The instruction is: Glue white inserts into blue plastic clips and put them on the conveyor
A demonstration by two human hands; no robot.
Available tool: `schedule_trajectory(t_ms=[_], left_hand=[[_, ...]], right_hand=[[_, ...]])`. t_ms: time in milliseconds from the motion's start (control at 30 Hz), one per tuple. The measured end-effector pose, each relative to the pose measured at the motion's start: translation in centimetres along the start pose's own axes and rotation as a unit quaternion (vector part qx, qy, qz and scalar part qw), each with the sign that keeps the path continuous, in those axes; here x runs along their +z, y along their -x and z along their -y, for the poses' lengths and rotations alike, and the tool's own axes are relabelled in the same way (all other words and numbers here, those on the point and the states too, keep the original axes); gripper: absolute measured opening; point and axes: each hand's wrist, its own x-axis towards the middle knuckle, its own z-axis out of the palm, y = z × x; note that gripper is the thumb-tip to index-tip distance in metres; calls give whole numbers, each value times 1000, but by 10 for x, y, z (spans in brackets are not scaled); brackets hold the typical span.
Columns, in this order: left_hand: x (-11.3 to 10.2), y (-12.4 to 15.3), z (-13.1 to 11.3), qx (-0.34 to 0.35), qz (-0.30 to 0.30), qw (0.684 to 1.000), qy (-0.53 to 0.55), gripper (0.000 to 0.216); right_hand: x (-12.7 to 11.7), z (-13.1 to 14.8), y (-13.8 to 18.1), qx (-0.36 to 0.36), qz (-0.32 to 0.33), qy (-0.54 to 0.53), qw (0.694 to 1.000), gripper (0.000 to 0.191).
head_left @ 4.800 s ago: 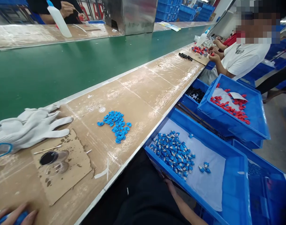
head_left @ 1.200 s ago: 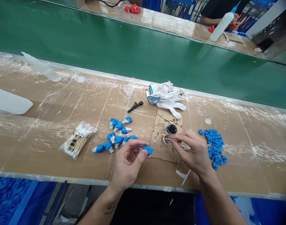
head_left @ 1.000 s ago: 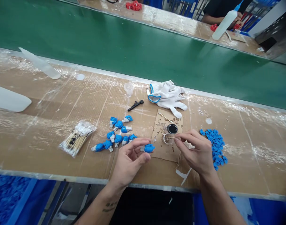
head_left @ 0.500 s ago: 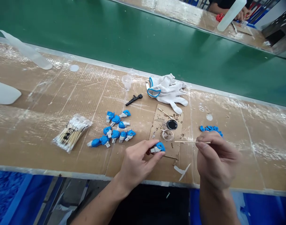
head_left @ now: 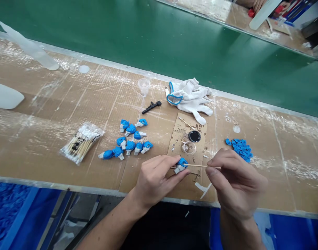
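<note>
Between thumb and fingers, my left hand (head_left: pixel 156 177) grips a small blue and grey plastic toy part (head_left: pixel 180 166). My right hand (head_left: pixel 235 182) pinches a thin wooden stick (head_left: pixel 196 165), whose tip meets the blue area of that part. Just beyond, on a stained cardboard piece (head_left: pixel 174 140), stand a small cup of black liquid (head_left: pixel 194 136) and a clear cup (head_left: pixel 189 148). A cotton swab (head_left: pixel 186 123) lies at the far end of the cardboard. Several similar blue and grey parts (head_left: pixel 130 146) are grouped to the left.
A bag of cotton swabs (head_left: pixel 82 142) lies left. White gloves (head_left: pixel 191 99), a black toy piece (head_left: pixel 151 107) and a clear plastic cup (head_left: pixel 143 86) sit toward the green belt (head_left: pixel 122 41). Small blue pieces (head_left: pixel 241 149) are piled right. Another person's hand (head_left: pixel 258 5) shows across the belt.
My right hand has moved left, bringing the stick's tip onto the toy part. My left hand has turned the part slightly. The camera view has shifted a little, showing more of the blue pile.
</note>
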Motion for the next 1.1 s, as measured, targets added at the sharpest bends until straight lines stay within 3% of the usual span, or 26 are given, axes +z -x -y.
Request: schedule_trajectory(t_ms=[433, 600, 733, 833, 900, 967, 1033, 1100], left_hand=[[-2, 0, -4, -8, -5, 1000, 11, 21], [-8, 4, -2, -29, -12, 999, 10, 21], [-13, 4, 0, -52, -21, 998, 16, 20], [-16, 5, 0, -57, -20, 998, 5, 18], [-19, 7, 1, -60, -19, 998, -6, 19], [-22, 11, 4, -66, -21, 997, -17, 21], [-24, 16, 6, -81, -22, 996, -24, 22], [-24, 21, 8, -99, -15, 995, -20, 22]], right_hand=[[-1, 2, 0, -11, 30, 8, 999, 20], [-17, -22, -5, -12, -55, 61, 997, 14], [-12, -40, -12, -18, 59, 168, 984, 10], [-12, -43, -9, -19, 138, 171, 975, 16], [-28, -43, -2, -3, 137, 154, 978, 26], [-55, -46, 7, 18, 67, 148, 987, 32], [-86, -51, 18, 41, -15, 187, 981, 28], [-108, -58, 28, 55, -13, 262, 963, 18]])
